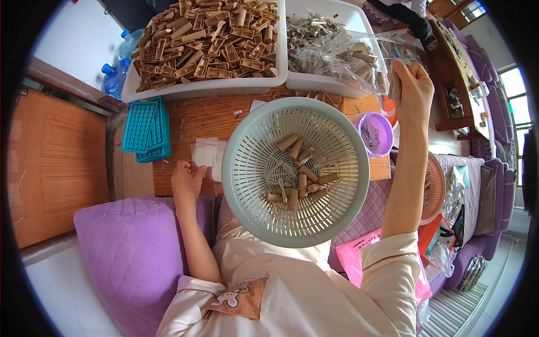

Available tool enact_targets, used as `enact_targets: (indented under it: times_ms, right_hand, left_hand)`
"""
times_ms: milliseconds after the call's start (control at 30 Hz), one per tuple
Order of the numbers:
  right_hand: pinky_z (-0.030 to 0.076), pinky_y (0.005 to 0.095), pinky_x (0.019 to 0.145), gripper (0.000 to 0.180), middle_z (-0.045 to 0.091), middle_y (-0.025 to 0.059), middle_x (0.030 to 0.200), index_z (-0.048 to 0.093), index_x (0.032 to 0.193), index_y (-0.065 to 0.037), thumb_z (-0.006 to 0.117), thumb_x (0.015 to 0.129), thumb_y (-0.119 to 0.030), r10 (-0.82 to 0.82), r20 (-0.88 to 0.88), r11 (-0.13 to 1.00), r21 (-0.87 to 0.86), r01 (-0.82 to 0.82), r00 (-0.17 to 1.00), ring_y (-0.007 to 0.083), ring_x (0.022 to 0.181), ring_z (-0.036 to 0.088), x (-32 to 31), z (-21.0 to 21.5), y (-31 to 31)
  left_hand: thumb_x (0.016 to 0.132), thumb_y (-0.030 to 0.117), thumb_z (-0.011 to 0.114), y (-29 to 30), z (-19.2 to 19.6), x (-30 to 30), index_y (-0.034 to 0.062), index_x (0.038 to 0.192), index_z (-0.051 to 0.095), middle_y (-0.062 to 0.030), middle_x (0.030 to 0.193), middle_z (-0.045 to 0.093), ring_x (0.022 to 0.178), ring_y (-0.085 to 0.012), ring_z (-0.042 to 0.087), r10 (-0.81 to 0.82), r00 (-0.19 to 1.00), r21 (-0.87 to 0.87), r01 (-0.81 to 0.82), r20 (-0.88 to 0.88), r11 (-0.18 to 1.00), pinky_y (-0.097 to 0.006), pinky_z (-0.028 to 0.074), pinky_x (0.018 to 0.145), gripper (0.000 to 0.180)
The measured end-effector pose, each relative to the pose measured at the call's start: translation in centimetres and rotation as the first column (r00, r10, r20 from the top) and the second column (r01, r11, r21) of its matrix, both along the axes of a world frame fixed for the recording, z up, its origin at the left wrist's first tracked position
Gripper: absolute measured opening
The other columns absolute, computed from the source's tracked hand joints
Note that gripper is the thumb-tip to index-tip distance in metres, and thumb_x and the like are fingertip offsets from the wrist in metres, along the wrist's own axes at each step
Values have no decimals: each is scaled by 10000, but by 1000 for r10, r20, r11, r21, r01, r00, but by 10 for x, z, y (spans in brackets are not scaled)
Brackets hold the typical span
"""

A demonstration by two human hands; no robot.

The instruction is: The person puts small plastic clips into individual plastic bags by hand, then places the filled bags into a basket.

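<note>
My right hand (414,90) is raised at the right, beside the white bin of bagged pieces. Its fingers are closed on a small clear plastic bag (395,85); a brownish piece seems to be inside, partly hidden by the fingers. My left hand (188,181) rests at the table's near edge, fingers loosely curled and thumb apart, beside a stack of flat clear plastic bags (209,157). Between my hands, over my lap, sits a grey-green slotted plastic basket (241,185). It holds several brown tube-shaped pieces (303,185) and a coil of pale cord (279,173).
A white bin (281,56) heaped with brown trough-shaped pieces (208,42) stands behind the basket. The second white bin (368,28) holds bagged pieces. Teal trays (147,128) lie left on the wooden table (188,121). A purple tub (375,133) stands right; a pink-orange basket (435,188) is beside my right forearm.
</note>
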State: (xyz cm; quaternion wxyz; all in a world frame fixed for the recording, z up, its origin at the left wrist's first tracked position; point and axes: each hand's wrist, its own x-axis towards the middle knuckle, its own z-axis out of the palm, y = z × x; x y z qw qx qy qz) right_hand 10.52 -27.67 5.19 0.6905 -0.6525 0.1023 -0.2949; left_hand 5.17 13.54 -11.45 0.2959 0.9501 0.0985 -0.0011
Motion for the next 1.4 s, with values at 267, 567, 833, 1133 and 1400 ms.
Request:
enact_targets:
  times_ms: [267,567,833,1133,1400]
  right_hand:
    - [391,201,640,221,562,17,776,559,940,-49,605,815,-224,133,-199,984,-92,-154,971,64,703,507,16,4,-3]
    - [414,215,732,247,583,27,900,538,1074,-48,533,837,-120,96,-113,916,-377,-133,989,83,815,531,-27,21,42]
    - [449,269,678,155,546,86,855,612,850,-63,539,723,-10,382,-580,170,-721,-672,719,180,789,554,-63,-57,105]
    - [391,347,846,228,468,84,928,575,932,-77,542,706,-67,169,-588,-266,-800,-538,791,249,947,450,-51,-117,103]
    - [419,303,873,308,519,85,1094,445,1113,-27,537,831,-112,682,-473,647,36,-761,558,196,1026,507,-62,-64,84]
  left_hand:
    - [687,185,681,1,-12,0,-14,825,529,-153,752,553,707,-296,542,-36,999,-21,37,27,999,-362,434,637,286]
    - [731,115,622,2,-11,3,-6,796,546,-165,710,587,678,-299,574,34,998,-109,-41,-57,993,-368,437,616,157]
    - [758,93,570,0,-10,0,-11,762,527,-172,680,587,662,-333,577,-5,988,-4,6,155,1000,-383,444,613,113]
    - [760,77,560,-1,-3,-6,-16,810,554,-164,704,594,662,-270,594,90,993,-301,-64,75,952,-349,451,618,105]
    - [751,75,574,-6,-5,-6,-18,822,573,-150,717,595,675,-288,581,-6,989,-181,33,147,983,-346,452,636,117]
